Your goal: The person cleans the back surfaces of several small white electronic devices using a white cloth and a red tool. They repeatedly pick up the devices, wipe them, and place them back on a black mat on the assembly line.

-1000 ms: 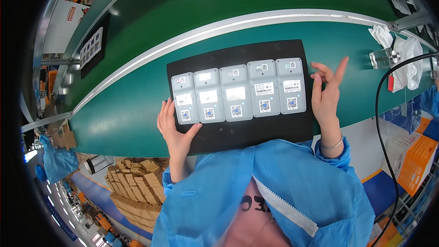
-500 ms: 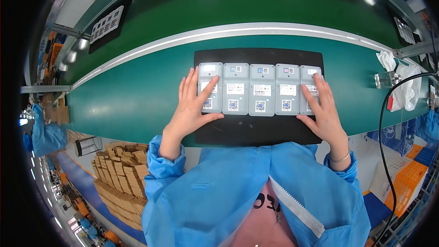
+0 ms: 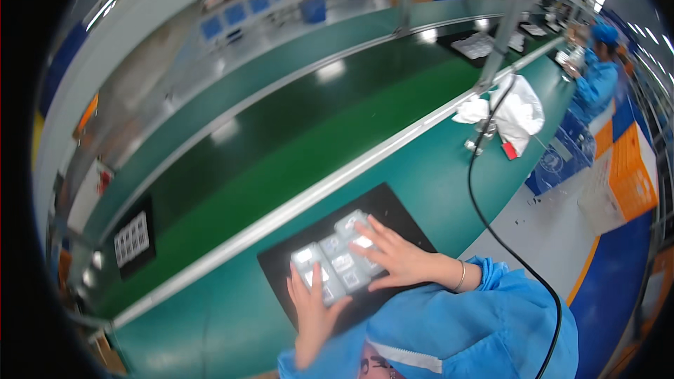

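Observation:
On a black mat (image 3: 274, 260) lie several flat grey handheld devices, back sides up, with white labels and printed codes. They form a blurred group in which three columns show. My left hand (image 3: 314, 309) grips the left grey device (image 3: 303, 256), fingers along its side and over its face, thumb at its lower end. With spread fingers over the top and the thumb near the lower end, my right hand (image 3: 400, 256) grips the right grey device (image 3: 349, 222), which sits offset toward the far side. Whether the outer devices rest on others cannot be made out.
A metal rail (image 3: 302, 219) separates the green bench (image 3: 435, 189) from a darker green belt (image 3: 281, 161). White plastic bags (image 3: 519, 112), a glass jar (image 3: 480, 139) and a hanging black cable (image 3: 484, 217) are on the right. Farther right sits a co-worker (image 3: 597, 77) in blue.
My view has swung round to the right and tilted up. The spread row of grey devices has narrowed, my hands have come closer together, and the devices sit less evenly.

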`<state>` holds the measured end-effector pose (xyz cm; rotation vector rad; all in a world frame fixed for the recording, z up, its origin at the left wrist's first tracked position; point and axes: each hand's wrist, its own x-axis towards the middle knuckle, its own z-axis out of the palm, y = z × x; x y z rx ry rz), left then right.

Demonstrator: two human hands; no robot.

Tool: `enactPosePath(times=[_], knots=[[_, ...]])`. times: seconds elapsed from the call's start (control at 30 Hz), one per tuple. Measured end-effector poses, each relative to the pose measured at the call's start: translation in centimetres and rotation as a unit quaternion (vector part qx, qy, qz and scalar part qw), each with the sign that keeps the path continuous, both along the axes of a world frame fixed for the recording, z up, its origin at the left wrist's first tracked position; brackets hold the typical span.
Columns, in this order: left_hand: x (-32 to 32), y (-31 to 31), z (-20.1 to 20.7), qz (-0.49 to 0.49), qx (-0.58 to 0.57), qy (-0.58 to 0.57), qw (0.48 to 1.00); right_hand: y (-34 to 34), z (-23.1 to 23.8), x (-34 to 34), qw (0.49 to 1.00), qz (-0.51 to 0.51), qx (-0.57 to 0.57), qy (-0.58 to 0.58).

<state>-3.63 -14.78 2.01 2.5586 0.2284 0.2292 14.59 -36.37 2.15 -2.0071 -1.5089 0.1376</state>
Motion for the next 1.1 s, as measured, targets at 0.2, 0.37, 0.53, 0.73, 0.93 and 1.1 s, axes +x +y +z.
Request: enactPosePath(times=[0.2,0.37,0.53,0.73,0.93,1.1], knots=[[0.7,-0.8,0.4,-0.001,0.026,0.002,1.000,-1.1,-0.1,0.8,0.992,0.019,-0.005,0.126],[0.3,-0.1,-1.6,-0.006,0.071,-0.027,0.997,-1.1,-0.5,1.1,0.945,0.034,0.102,0.308],[0.3,-1.5,1.7,0.047,-0.129,-0.050,0.989,3.0,-1.5,-2.3,0.971,0.058,0.142,0.181],[-0.3,-2.3,6.5,0.107,-0.566,-0.141,0.805,4.2,-0.6,-3.9,0.957,-0.016,0.132,0.257],[2.2,-1.4,2.0,0.033,-0.206,-0.144,0.967,5.1,0.7,-3.7,0.931,-0.067,0.118,0.338],[3.0,-3.3,1.6,0.000,-0.171,-0.161,0.972,4.8,0.4,-3.1,0.937,-0.049,0.118,0.325]])
